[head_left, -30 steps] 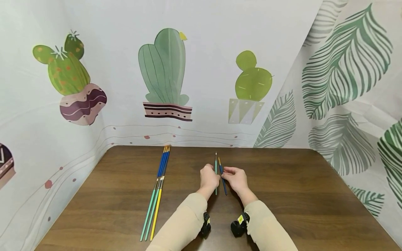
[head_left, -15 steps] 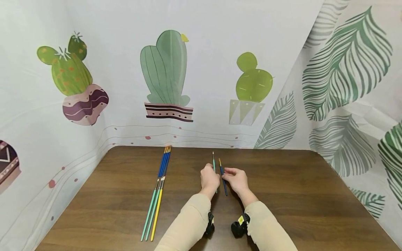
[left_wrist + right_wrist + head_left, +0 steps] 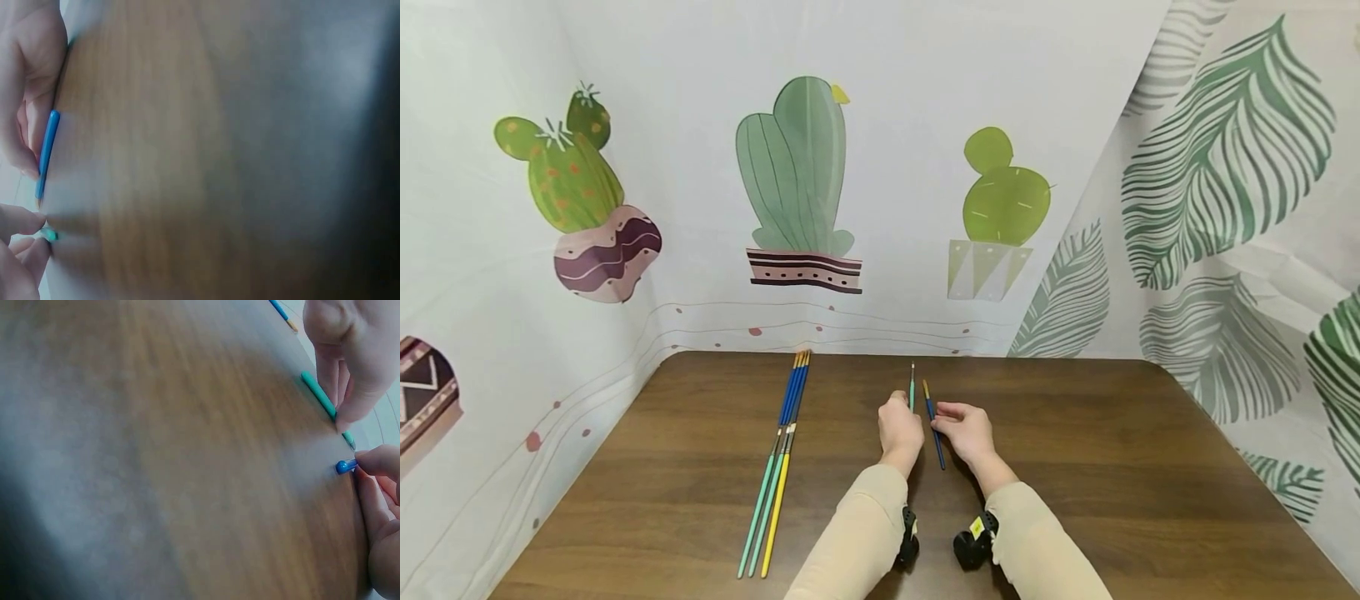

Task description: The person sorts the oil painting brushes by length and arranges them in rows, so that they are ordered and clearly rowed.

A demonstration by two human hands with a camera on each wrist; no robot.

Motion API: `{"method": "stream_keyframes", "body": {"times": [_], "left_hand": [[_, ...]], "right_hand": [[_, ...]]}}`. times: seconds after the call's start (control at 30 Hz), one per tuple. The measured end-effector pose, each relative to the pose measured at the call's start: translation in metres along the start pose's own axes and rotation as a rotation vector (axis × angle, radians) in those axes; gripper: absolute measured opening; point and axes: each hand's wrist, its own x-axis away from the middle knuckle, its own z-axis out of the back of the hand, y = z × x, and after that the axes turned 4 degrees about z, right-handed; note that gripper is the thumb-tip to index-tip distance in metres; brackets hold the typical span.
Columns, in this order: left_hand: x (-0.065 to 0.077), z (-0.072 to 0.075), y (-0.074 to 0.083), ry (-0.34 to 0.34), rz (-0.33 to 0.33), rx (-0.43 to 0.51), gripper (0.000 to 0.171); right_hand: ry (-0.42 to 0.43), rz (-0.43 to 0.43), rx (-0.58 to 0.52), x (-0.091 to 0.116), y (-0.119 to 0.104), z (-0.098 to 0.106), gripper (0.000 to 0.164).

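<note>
My left hand (image 3: pixel 900 427) pinches a green paintbrush (image 3: pixel 912 393) by its handle, bristles pointing to the far side of the table. In the right wrist view the green handle (image 3: pixel 320 395) sticks out past the left fingertips. Just to its right, my right hand (image 3: pixel 967 431) holds a blue paintbrush (image 3: pixel 940 450) between thumb and fingers, its golden bristles also at the far end. The left wrist view shows that blue handle (image 3: pixel 48 140) slanting down beside the right fingers. A narrow gap separates the two brushes.
Left of my hands, several blue paintbrushes (image 3: pixel 791 396) lie side by side near the table's back edge. In front of them lie two green paintbrushes (image 3: pixel 758 508) and a yellow paintbrush (image 3: pixel 775 517). A printed cloth (image 3: pixel 895 167) hangs behind the brown table (image 3: pixel 1112 467).
The green brush's tip swung left, then slightly back right, and its handle end is now hidden behind the left hand. The left forearm shifted right. The right hand stayed nearly still with the blue brush.
</note>
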Motion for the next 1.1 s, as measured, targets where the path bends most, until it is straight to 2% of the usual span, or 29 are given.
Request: {"method": "stream_keyframes", "body": {"times": [0.2,0.5,0.7,1.1], "left_hand": [[-0.006,-0.001,-0.004,0.013,0.032,0.067,0.031],[-0.011,0.003,-0.007,-0.027,0.131,0.236,0.034],[-0.013,0.007,-0.009,-0.048,0.231,0.372,0.034],[-0.015,0.017,-0.015,-0.07,0.348,0.582,0.038]], "right_hand": [[0.0,-0.006,-0.006,0.0,0.0,0.001,0.03],[0.003,-0.001,0.01,-0.002,0.002,0.001,0.03],[-0.001,-0.006,0.009,-0.002,0.001,0.001,0.03],[0.007,-0.002,0.003,-0.002,0.002,0.0,0.03]]}}
